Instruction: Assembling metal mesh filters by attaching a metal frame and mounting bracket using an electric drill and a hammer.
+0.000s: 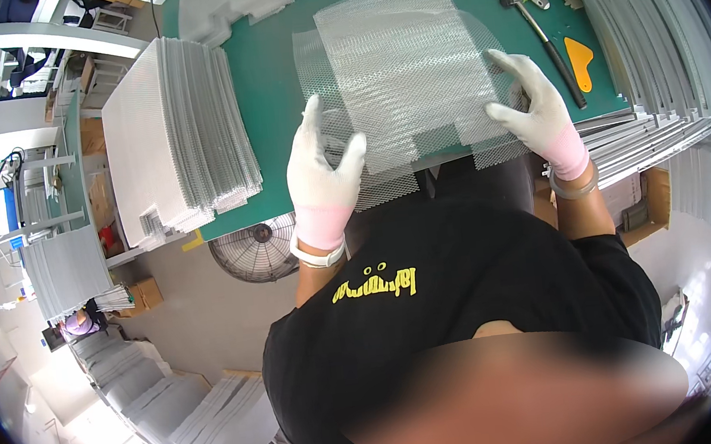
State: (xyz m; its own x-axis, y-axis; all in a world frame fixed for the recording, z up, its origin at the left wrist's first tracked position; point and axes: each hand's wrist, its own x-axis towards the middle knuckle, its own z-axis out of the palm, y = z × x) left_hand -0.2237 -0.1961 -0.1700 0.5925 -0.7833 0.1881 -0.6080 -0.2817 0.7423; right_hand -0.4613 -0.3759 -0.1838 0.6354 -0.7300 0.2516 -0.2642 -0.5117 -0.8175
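In front of me, a few overlapping silver mesh sheets (pixel 409 69) lie on the green tabletop (pixel 266 75), their notched near edges reaching past the table's front edge. My left hand (pixel 323 160), in a white glove with a pink cuff, is at the left side of the sheets, thumb and fingers apart. On the opposite side my right hand (pixel 538 107), gloved alike, has its fingers stretched toward the sheets' right edge, thumb spread. Whether the fingertips touch the mesh is hard to tell. Neither hand grips anything.
A tall stack of mesh sheets (pixel 182 136) stands left, with more sheets (pixel 233 1) behind it. At right lie a hammer (pixel 550 50), an orange scraper (pixel 580 62) and long metal profiles (pixel 655 26). A floor fan (pixel 259 249) stands below the table.
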